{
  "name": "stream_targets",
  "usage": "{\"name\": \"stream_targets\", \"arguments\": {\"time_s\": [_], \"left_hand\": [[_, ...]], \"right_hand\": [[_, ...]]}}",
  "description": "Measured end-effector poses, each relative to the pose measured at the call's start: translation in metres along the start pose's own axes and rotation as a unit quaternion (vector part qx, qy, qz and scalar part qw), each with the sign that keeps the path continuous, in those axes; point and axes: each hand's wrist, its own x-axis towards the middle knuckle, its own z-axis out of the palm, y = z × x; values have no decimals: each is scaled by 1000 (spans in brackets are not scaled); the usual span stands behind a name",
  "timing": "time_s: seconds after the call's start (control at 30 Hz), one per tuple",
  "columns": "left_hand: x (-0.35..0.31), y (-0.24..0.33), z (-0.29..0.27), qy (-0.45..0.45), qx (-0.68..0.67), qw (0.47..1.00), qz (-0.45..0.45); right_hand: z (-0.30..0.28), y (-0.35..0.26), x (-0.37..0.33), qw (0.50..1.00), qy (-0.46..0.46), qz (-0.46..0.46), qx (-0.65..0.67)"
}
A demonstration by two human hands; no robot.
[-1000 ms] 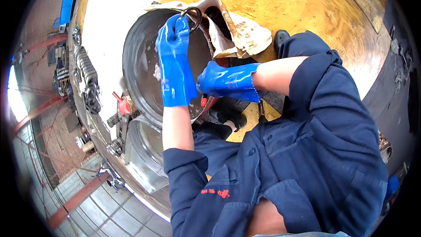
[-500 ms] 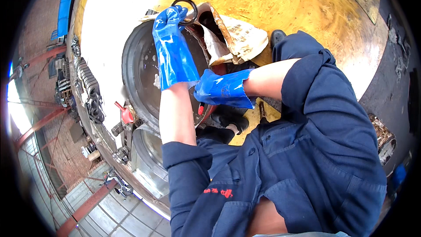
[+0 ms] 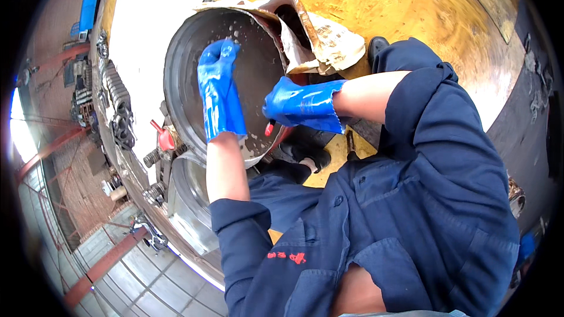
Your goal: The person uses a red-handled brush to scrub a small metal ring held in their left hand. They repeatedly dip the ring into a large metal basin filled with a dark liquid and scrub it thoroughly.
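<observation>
My left hand (image 3: 218,76), in a long blue rubber glove, is over the round dark drum (image 3: 176,64) with murky liquid and pale froth in it. Its fingers are curled, and whatever they may hold is hidden. No black ring shows there. My right hand (image 3: 294,101), gloved the same way, is closed at the drum's near right rim. A red-ended handle (image 3: 269,127) sticks out below this fist; the rest of that tool is hidden.
A torn, stained paper sack (image 3: 335,44) lies against the drum's far right side. A second metal container (image 3: 197,199) stands nearer me. Left of the drum are a red funnel-like piece (image 3: 165,138) and several coil springs (image 3: 117,91). The floor (image 3: 376,0) is yellow.
My left hand has come down and nearer, from beyond the far rim to over the drum's inside. The black ring it held is out of sight. My right hand has barely moved.
</observation>
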Motion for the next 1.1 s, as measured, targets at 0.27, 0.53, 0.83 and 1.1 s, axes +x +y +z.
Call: {"name": "stream_targets", "arguments": {"time_s": [0.27,0.53,0.83,1.1], "left_hand": [[-63,-218,-74,-150,444,883,-15],[-114,-157,-60,4,63,895,-442],[-104,-119,-40,-113,33,895,-430],[-137,-71,-50,-34,104,880,-462]], "right_hand": [[-8,1,21,995,-84,58,17],[-5,12,23,995,-26,87,41],[5,25,31,989,30,128,67],[-10,27,24,991,9,101,88]]}}
